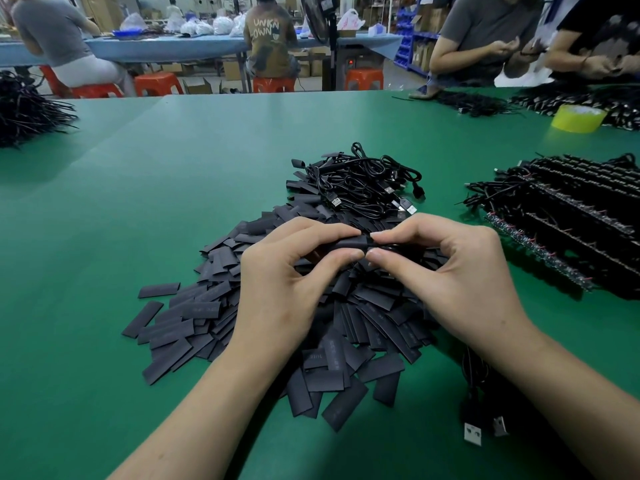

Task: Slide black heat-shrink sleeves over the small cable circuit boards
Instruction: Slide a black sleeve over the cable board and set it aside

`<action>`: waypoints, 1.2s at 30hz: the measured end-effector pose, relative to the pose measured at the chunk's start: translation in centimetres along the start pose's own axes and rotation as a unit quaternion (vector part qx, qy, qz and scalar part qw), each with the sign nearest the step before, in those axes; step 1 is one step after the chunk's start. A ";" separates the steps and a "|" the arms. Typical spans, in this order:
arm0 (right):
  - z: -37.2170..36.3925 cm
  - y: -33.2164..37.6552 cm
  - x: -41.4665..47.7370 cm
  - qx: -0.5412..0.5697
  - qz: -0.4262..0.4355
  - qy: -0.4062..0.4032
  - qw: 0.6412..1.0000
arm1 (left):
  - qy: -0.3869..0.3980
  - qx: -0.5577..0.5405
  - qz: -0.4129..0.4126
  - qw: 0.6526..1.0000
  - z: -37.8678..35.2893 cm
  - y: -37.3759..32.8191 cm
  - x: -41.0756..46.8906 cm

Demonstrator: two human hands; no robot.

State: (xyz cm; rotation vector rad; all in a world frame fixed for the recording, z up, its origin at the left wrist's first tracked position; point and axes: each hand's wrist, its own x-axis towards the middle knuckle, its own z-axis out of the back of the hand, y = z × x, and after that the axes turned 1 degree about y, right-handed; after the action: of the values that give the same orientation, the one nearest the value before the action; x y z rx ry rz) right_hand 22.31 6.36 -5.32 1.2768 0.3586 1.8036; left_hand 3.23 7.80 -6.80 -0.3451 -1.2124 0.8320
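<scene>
Above a heap of flat black heat-shrink sleeves point(277, 327), my left hand point(287, 271) pinches one black sleeve point(349, 244) between thumb and forefinger. My right hand point(443, 268) pinches the cable end point(377, 244) at the sleeve's right mouth; the small board itself is hidden by fingers and sleeve. Both hands hover over the green table point(138, 202). A tangle of black USB cables point(367, 188) lies just behind the heap.
Rows of cables with small circuit boards point(561, 223) are stacked at the right. Two USB plugs point(485, 431) lie near my right forearm. A yellow tape roll point(576, 118) stands far right. A black wire bundle point(27, 109) is at far left. People sit beyond.
</scene>
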 end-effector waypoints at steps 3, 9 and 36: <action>-0.1 0.1 -0.1 0.002 0.006 0.001 1.000 | -0.001 0.009 -0.012 1.000 0.1 0.0 0.0; 0.0 -0.1 0.0 -0.004 0.008 0.010 1.000 | 0.002 0.031 -0.031 0.999 0.1 0.0 -0.1; -0.4 -0.3 -0.1 0.013 -0.026 0.016 0.999 | -0.077 0.028 0.073 0.994 -0.7 -0.4 -0.2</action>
State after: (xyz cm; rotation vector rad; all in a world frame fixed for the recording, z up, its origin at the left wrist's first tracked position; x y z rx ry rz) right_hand 22.09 6.56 -5.76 1.2465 0.4292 1.7825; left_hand 3.95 7.54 -6.93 -0.3318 -1.3164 1.0333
